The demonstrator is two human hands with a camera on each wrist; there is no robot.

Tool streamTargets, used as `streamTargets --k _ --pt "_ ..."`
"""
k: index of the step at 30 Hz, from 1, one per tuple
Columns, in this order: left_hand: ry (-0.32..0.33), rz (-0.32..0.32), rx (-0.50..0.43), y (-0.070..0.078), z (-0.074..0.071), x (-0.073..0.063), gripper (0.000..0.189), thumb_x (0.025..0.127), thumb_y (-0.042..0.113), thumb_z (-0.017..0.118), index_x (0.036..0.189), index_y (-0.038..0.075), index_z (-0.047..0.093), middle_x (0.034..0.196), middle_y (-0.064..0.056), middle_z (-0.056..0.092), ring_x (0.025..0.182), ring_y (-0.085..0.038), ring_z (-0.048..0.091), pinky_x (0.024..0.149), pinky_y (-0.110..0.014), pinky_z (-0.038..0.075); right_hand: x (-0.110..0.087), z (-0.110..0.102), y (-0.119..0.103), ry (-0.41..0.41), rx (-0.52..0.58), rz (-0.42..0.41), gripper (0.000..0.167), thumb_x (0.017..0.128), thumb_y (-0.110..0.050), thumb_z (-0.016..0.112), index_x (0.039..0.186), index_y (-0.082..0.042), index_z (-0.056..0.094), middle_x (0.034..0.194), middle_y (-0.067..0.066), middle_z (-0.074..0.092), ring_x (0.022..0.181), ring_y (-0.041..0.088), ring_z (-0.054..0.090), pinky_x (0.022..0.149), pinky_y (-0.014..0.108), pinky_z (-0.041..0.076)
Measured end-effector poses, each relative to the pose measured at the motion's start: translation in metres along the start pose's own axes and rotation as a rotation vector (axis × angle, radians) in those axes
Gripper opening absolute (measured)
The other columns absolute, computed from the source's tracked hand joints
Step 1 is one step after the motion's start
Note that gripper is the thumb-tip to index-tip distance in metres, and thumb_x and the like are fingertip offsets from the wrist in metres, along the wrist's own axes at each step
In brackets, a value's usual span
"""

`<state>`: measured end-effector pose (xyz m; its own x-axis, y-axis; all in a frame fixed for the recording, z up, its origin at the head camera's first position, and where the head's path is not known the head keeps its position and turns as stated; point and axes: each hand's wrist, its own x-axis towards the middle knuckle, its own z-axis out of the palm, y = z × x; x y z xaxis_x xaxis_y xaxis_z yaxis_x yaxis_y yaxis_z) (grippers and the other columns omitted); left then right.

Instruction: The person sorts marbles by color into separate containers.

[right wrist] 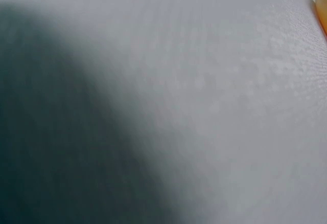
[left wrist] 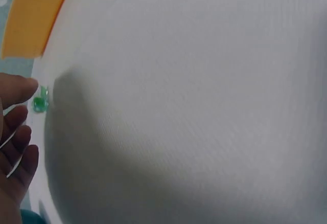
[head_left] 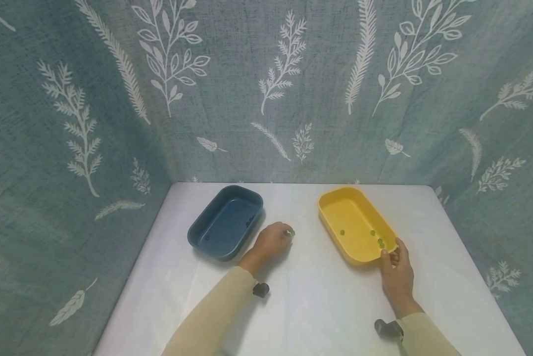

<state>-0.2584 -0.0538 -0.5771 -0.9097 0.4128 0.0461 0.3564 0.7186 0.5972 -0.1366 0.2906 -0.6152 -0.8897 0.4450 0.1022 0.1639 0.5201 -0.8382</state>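
In the head view my left hand (head_left: 272,241) is over the white table between two trays, fingers curled. Its thumb and fingertips pinch a small clear-green glass bead (left wrist: 40,103), which shows at the fingertips in the left wrist view. My right hand (head_left: 397,277) grips the near right corner of the yellow tray (head_left: 353,217), thumb on the near side and fingers around the rim. Several small green beads (head_left: 380,241) lie in the yellow tray, most of them toward that corner. The right wrist view shows mostly tabletop and a dark shadow, with the hand out of sight.
Left of my left hand stands a dark blue tray (head_left: 226,222) with several small dark-looking pieces (head_left: 250,221) inside. The white table (head_left: 302,306) ends at a leaf-patterned green curtain (head_left: 230,99) on the far side and both flanks.
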Motion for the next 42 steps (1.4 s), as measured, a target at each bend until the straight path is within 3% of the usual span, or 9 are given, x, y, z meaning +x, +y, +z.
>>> streamTargets --k 10,22,42 --pt "0.012 -0.015 -0.016 -0.014 0.004 0.003 0.021 0.090 0.018 0.067 0.111 0.015 0.070 0.103 0.004 0.064 0.099 -0.016 0.061 0.090 -0.034 0.049 -0.002 0.000 -0.002 0.001 0.004 -0.001 0.059 0.103 -0.033 0.043 0.156 -0.020 0.019 0.122 0.017 0.054 0.106 0.028 0.053 0.083 0.042 0.043" --pt "-0.005 -0.005 0.054 -0.020 0.009 0.007 0.021 0.089 0.020 0.067 0.109 0.015 0.073 0.096 0.007 0.062 0.094 -0.015 0.061 0.086 -0.033 0.049 -0.002 0.003 -0.001 0.004 0.002 0.001 0.058 0.103 -0.032 0.042 0.156 -0.020 0.019 0.128 0.016 0.053 0.108 0.028 0.052 0.085 0.043 0.043" --pt "-0.025 -0.035 0.013 -0.017 0.008 0.003 0.024 0.094 0.024 0.062 0.113 0.014 0.069 0.117 0.001 0.067 0.115 -0.020 0.059 0.101 -0.035 0.043 -0.002 0.002 -0.001 0.010 -0.001 0.009 0.058 0.103 -0.033 0.042 0.155 -0.020 0.019 0.127 0.017 0.052 0.108 0.029 0.052 0.086 0.046 0.042"
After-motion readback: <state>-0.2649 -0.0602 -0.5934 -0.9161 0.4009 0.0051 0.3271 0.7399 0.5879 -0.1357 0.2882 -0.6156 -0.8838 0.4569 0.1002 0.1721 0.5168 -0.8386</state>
